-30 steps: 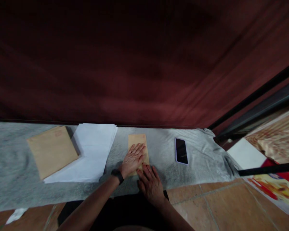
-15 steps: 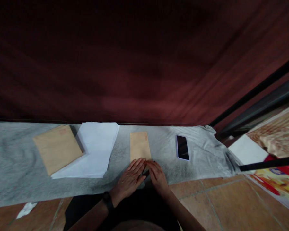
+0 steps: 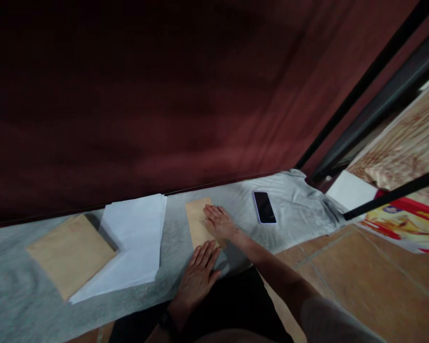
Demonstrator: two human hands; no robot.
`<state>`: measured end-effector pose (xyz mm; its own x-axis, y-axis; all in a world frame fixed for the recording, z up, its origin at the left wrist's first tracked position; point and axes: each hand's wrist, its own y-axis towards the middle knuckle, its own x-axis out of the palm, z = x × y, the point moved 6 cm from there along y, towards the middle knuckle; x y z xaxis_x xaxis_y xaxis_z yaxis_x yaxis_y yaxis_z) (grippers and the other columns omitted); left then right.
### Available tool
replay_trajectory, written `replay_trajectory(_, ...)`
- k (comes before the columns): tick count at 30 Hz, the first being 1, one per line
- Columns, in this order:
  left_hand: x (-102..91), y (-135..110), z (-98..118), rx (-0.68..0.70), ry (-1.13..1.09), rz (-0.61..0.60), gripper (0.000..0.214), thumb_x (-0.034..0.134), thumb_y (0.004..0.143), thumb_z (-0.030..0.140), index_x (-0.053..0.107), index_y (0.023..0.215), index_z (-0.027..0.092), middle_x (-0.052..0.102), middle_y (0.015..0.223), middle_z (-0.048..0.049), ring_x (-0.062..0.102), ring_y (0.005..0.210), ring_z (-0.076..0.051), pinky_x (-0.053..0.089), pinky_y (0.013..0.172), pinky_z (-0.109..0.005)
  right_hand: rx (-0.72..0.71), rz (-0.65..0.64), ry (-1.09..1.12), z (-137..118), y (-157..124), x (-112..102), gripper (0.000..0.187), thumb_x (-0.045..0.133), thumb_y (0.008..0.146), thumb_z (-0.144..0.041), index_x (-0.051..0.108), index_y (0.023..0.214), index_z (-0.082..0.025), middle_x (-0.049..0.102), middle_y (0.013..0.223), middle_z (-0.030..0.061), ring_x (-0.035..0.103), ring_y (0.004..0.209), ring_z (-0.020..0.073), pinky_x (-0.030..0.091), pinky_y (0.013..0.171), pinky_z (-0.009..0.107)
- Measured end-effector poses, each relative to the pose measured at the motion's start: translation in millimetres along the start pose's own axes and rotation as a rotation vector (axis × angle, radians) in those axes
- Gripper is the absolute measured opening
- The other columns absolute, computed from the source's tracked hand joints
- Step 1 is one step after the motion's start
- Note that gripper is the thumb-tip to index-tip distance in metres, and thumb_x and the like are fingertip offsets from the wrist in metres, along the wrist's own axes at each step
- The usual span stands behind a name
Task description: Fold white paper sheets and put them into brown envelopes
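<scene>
I see a tan envelope (image 3: 197, 223) lying flat and slightly skewed on the grey cloth (image 3: 176, 226), longways from me, near end partly covered.

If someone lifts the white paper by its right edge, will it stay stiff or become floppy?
The white paper would probably sag, because its sheets look thin. They may also slide apart, since their right edges do not line up. The brown paper lying partly on it might shift too.
</scene>
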<state>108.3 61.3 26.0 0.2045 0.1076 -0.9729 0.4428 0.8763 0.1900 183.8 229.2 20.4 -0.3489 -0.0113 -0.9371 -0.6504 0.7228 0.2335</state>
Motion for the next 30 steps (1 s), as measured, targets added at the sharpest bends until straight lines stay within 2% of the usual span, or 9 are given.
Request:
replay_trajectory(4,6.0,-1.1,0.9,0.015,0.016,0.001,0.065,0.039,0.103,0.054,0.03,0.161,0.026,0.04,0.163,-0.0065,0.037,0.15,-0.025,0.03,0.123,-0.049,0.101,0.005,-0.012,8.6,20.1,2.1,0.052,0.04,0.107,-0.037,0.042,0.155,-0.016,0.043,0.16,0.0097,0.041,0.149,0.0235,0.027,0.125,0.046)
replay_trajectory(8,7.1,-2.0,2.0,0.013,0.027,0.014,0.067,0.039,0.103,0.055,0.03,0.161,0.023,0.041,0.163,-0.0084,0.035,0.151,-0.027,0.03,0.123,-0.05,0.105,0.015,-0.004,6.4,13.8,-1.0,0.052,0.041,0.107,-0.036,0.041,0.155,-0.016,0.042,0.161,0.0104,0.042,0.148,0.0248,0.028,0.125,0.047)
replay_trajectory(15,1.8,-1.9,6.1,0.011,0.02,-0.003,0.066,0.038,0.103,0.055,0.032,0.16,0.022,0.037,0.164,-0.0107,0.033,0.153,-0.028,0.029,0.124,-0.052,-0.044,0.032,0.025,-8.1,-53.8,-14.4,0.054,0.051,0.103,-0.032,0.042,0.155,-0.019,0.047,0.158,0.0112,0.045,0.146,0.0242,0.033,0.123,0.046)
replay_trajectory(19,-1.0,-0.9,7.5,0.015,0.033,0.008,0.066,0.039,0.103,0.054,0.034,0.159,0.018,0.038,0.163,-0.0123,0.033,0.152,-0.029,0.03,0.123,-0.052,-0.112,-0.009,0.045,-16.4,-89.7,-25.5,0.054,0.051,0.104,-0.032,0.041,0.156,-0.021,0.042,0.161,0.01,0.044,0.146,0.0243,0.035,0.122,0.045)
replay_trajectory(22,-1.8,-0.6,7.9,0.017,0.035,0.01,0.067,0.041,0.102,0.054,0.036,0.158,0.017,0.04,0.162,-0.0134,0.035,0.151,-0.03,0.032,0.123,-0.053,-0.126,-0.033,0.058,-23.0,-110.7,-33.7,0.051,0.051,0.105,-0.032,0.042,0.155,-0.024,0.044,0.16,0.0082,0.044,0.146,0.0224,0.034,0.122,0.046)
replay_trajectory(30,-4.2,-13.0,8.4,-0.01,0.008,0.043,0.072,0.039,0.103,0.053,0.025,0.161,0.013,0.04,0.162,-0.0157,0.038,0.15,-0.028,0.036,0.122,-0.048,-0.087,-0.18,0.104,-31.4,-153.0,-44.9,0.053,0.047,0.107,-0.037,0.037,0.158,-0.028,0.037,0.164,0.0027,0.036,0.151,0.0193,0.024,0.128,0.042)
